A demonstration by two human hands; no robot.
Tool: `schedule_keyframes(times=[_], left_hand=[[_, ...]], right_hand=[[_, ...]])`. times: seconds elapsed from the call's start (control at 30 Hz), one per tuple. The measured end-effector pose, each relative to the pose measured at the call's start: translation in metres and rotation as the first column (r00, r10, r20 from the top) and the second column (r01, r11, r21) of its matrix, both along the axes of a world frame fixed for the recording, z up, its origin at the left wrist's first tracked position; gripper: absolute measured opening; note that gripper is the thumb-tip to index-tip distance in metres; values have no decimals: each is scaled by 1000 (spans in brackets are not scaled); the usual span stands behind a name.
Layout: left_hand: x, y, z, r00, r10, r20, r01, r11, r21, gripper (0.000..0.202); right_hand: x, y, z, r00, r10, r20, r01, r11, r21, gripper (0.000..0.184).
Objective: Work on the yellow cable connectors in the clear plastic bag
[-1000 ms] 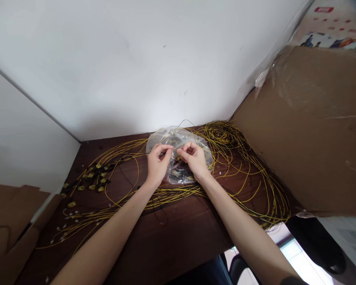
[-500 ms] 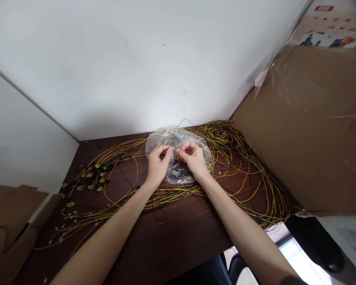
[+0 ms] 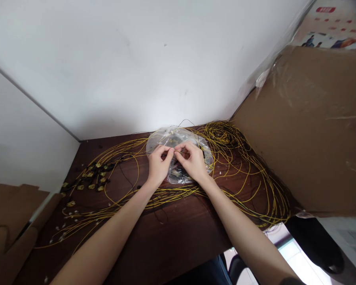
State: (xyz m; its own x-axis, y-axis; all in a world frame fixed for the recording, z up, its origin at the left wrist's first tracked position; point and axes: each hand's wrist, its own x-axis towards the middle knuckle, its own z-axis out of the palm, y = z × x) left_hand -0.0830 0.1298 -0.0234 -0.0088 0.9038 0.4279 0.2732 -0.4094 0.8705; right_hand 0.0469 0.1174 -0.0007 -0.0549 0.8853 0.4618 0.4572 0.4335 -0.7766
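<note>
So, from the left: brown cardboard (image 3: 8, 209) beside the table's left edge, table (image 3: 178, 229) dark brown. White wire ends (image 3: 61, 238) fan out toward the front left corner, over ten. Behind them, black-and-yellow connectors (image 3: 91, 186) near the left edge, roughly a dozen; overlap blocks an exact count.

We've got two hands mid-table. Left hand (image 3: 158, 166): thumb and index closed in a pinch on one thin wire (image 3: 181, 152), palm hollow. Wire sits at our fingertips, above one clear plastic bag (image 3: 154, 140) near the back edge. Long axis about left-right, roughly along the back edge, dipping slightly to the right; can't tell which way its end points. Right hand (image 3: 197, 163): same pinch, fingertips meeting the left's, wire running right across the hollow of the hand.

In front of the bag, a yellow-and-black wire bundle (image 3: 172, 194) runs side to side; too many strands to count. One coil (image 3: 218, 132) in the back right corner. Right edge is hemmed by a big cardboard box (image 3: 302, 130), back edge by the white wall (image 3: 154, 79). Our best room: the strip between bundle and front edge.
</note>
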Motion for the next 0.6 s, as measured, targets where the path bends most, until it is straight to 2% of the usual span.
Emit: schedule_keyframes(times=[0.17,0.4,0.5,0.6], left_hand=[[0,-1,2,998,14,-61,-13,1000,27,17],[1,-3,6,999,9,-48,-6,999,54,17],[1,-3,5,1000,-3,-19,4,1000,30,15],[2,-1,1,997,-4,81,6,1000,-18,11]], right_hand=[[4,-1,2,995,26,98,-33,997,66,11],[6,-1,3,987,5,161,-16,997,69,9],[6,0,3,989,-10,146,1,998,60,8],[6,0,3,993,-35,114,30,998,47,5]])
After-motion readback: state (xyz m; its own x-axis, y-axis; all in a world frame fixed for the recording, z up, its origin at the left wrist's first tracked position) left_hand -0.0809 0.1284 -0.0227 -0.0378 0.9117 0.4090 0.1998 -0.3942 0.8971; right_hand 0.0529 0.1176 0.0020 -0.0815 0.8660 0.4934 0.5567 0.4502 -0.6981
